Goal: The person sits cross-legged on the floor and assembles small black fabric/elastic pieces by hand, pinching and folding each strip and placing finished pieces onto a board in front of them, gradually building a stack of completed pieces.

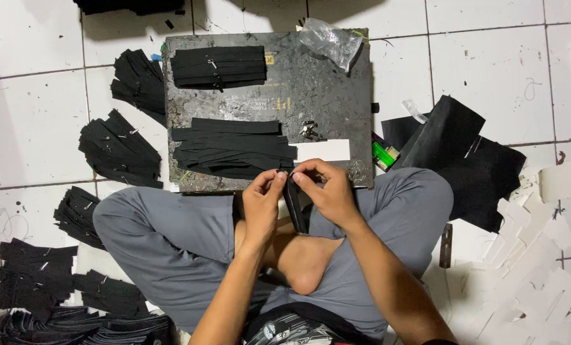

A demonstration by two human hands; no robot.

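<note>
A narrow black strip (294, 203) is held between both hands just over the near edge of a dark, scuffed work board (324, 96) laid on the white tiled floor (484, 70). The left hand (262, 206) is closed to a pinch, thumb and forefinger meeting at the top of the strip; the right hand (327, 191) is likewise curled, its fingertips pressed onto the same upper end, so that the strip hangs down between the wrists towards the crossed legs in grey trousers (170, 236). The grip at the tip appears chosen so that something small can be worked onto the end, though what lies between the fingertips is too small to be made out.

On the board, a loose heap of flat black strips (234, 148) is kept directly ahead of the hands, seemingly within easy reach. A second, tidier stack of strips (219, 66) sits at the far end. Beside the heap a small metal clip (308, 130) and a white paper slip (322, 151) are laid. A crumpled clear plastic bag (331, 39) rests on the far right corner.

To the left, fanned bundles of finished-looking strips (120, 150) are spread across the floor, apart from the board. To the right, sheets of black material (471, 169) and a green lighter (383, 154) are placed.
</note>
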